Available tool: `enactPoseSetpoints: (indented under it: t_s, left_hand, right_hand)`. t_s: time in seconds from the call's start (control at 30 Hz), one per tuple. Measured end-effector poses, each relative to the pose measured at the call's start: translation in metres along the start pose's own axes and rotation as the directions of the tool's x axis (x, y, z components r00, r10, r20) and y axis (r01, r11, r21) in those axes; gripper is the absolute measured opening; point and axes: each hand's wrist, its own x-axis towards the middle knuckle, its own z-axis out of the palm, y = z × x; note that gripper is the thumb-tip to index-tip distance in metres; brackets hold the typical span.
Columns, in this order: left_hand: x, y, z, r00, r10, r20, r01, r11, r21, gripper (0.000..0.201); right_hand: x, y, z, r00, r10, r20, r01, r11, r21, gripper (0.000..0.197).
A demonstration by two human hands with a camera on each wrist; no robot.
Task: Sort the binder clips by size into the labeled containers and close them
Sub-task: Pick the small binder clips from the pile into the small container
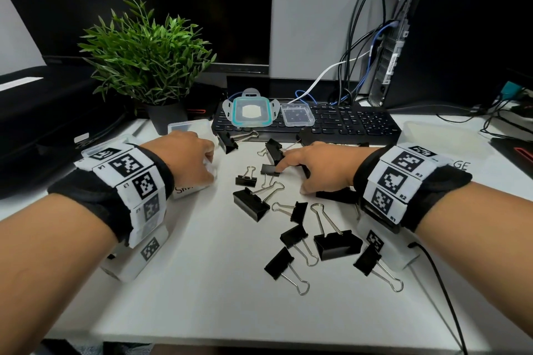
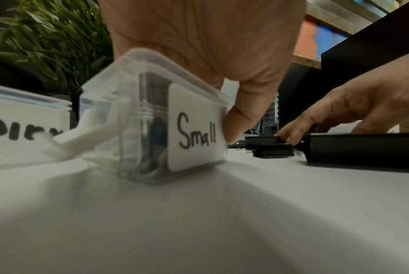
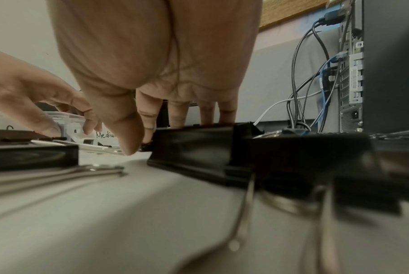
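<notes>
**Binder clips spread on a white desk, both hands at work**

Black binder clips [image 1: 250, 204] with silver wire handles lie scattered over the middle of the white desk [image 1: 202, 282], in several sizes: small ones near the centre, wider ones toward the near edge and under the right wrist. Most lie on their sides with handles splayed out.

The left hand [image 1: 184, 157] is curled over a small clear plastic box [image 2: 152, 120] with a white label reading "Small"; the thumb and fingers clasp its top edge, and the box looks tipped on the desk, with a few dark clips showing through its wall. Just beside it, to the left, stands a second clear box [image 2: 23, 118] with a partly visible label; in the right wrist view it reads "Medium".

The right hand [image 1: 320, 167] reaches down among the clips. Its forefinger touches a small clip [image 1: 269, 169], the thumb tip close by, the other fingers resting on a large clip [image 3: 194, 146]. Whether the small clip is actually pinched I cannot tell.

Beyond the clips sits a black keyboard [image 1: 354, 121], with two box lids on it: one teal-rimmed lid [image 1: 251, 111] and one clear lid [image 1: 297, 114]. A green potted plant [image 1: 147, 55] stands at the back left, a computer tower [image 1: 395, 37] with trailing cables at the back right, and a dark monitor behind.
</notes>
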Motion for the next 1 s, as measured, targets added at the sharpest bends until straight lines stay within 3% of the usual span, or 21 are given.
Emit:
enactPoseSetpoints:
  t_s: [0.13, 0.23, 0.33, 0.43, 0.5, 0.57, 0.67, 0.73, 0.87, 0.93, 1.0]
  left_hand:
    - [0.001, 0.002, 0.001, 1.000, 0.020, -0.017, -0.020, 1.000, -0.001, 0.029]
    - [0.002, 0.001, 0.003, 0.999, 0.040, -0.024, -0.040, 0.999, -0.010, 0.032]
    - [0.008, 0.008, 0.003, 0.990, 0.125, -0.072, -0.125, 0.992, 0.007, 0.042]
    - [0.021, 0.021, 0.001, 0.984, 0.148, -0.096, -0.143, 0.988, 0.053, 0.046]
    - [0.031, 0.028, 0.000, 0.993, 0.103, -0.057, -0.099, 0.993, 0.067, 0.045]
    - [0.038, 0.033, -0.002, 0.999, 0.046, 0.026, -0.048, 0.995, 0.090, 0.042]
    - [0.041, 0.038, -0.005, 0.993, 0.023, 0.114, -0.041, 0.988, 0.152, 0.033]
    - [0.040, 0.041, -0.007, 0.994, 0.040, 0.100, -0.053, 0.990, 0.131, 0.030]
    - [0.032, 0.045, -0.010, 0.994, 0.104, 0.033, -0.104, 0.995, 0.005, 0.032]
    - [0.030, 0.044, -0.009, 0.988, 0.151, -0.035, -0.153, 0.984, -0.086, 0.034]
    - [0.031, 0.041, -0.008, 0.976, 0.192, -0.106, -0.206, 0.968, -0.143, 0.034]
  right_hand:
    - [0.000, -0.005, -0.002, 0.997, -0.039, 0.059, 0.033, 0.994, 0.106, 0.056]
    - [-0.002, -0.006, -0.004, 0.997, -0.052, -0.052, 0.059, 0.989, 0.134, 0.050]
    - [-0.004, -0.006, -0.010, 0.967, 0.102, -0.234, -0.059, 0.982, 0.181, 0.043]
    - [0.002, 0.003, -0.012, 0.869, 0.313, -0.383, -0.222, 0.939, 0.263, 0.038]
    - [0.003, 0.008, -0.012, 0.843, 0.422, -0.334, -0.352, 0.902, 0.250, 0.040]
    - [0.003, 0.011, -0.011, 0.850, 0.477, -0.224, -0.444, 0.877, 0.185, 0.040]
    - [0.003, 0.013, -0.010, 0.877, 0.463, -0.132, -0.462, 0.886, 0.043, 0.027]
    - [0.004, 0.014, -0.011, 0.890, 0.445, -0.097, -0.450, 0.892, -0.037, 0.018]
    - [0.007, 0.015, -0.011, 0.924, 0.382, -0.027, -0.381, 0.911, -0.157, 0.030]
    - [0.007, 0.012, -0.012, 0.941, 0.337, -0.010, -0.334, 0.930, -0.153, 0.038]
    - [0.004, 0.012, -0.013, 0.959, 0.285, -0.013, -0.285, 0.958, -0.041, 0.051]
